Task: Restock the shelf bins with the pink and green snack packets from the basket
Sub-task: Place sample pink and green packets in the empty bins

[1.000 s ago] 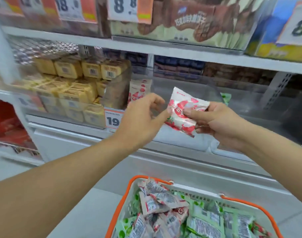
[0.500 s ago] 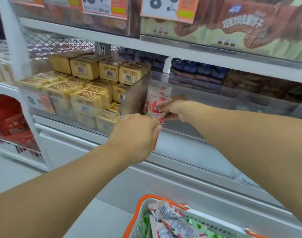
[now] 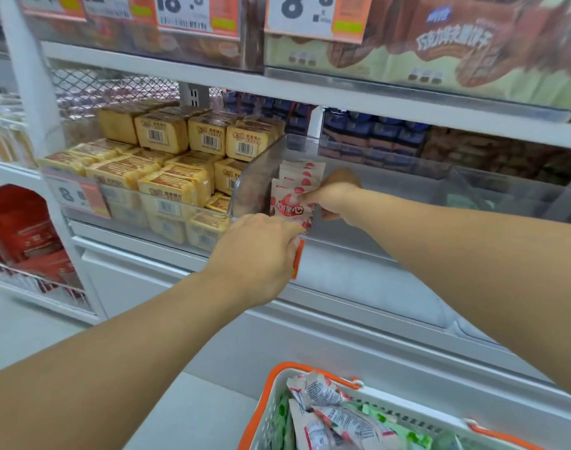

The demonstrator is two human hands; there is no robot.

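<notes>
Shop: price tags (image 3: 183,11), stocked shelves (image 3: 212,79)

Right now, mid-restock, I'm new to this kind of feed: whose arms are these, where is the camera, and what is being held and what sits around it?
There is no machine here: a person works with two bare hands. The single camera is worn on the head, looking forward and down.

The right hand pinches a pink snack packet, standing it in front of a row of like packets inside a clear shelf bin. The left hand rests at the bin's front edge with fingers curled; whether it grips anything is hidden.

To the left sit stacked yellow packs. At the bottom is the orange-rimmed basket, holding more pink and green packets.
</notes>
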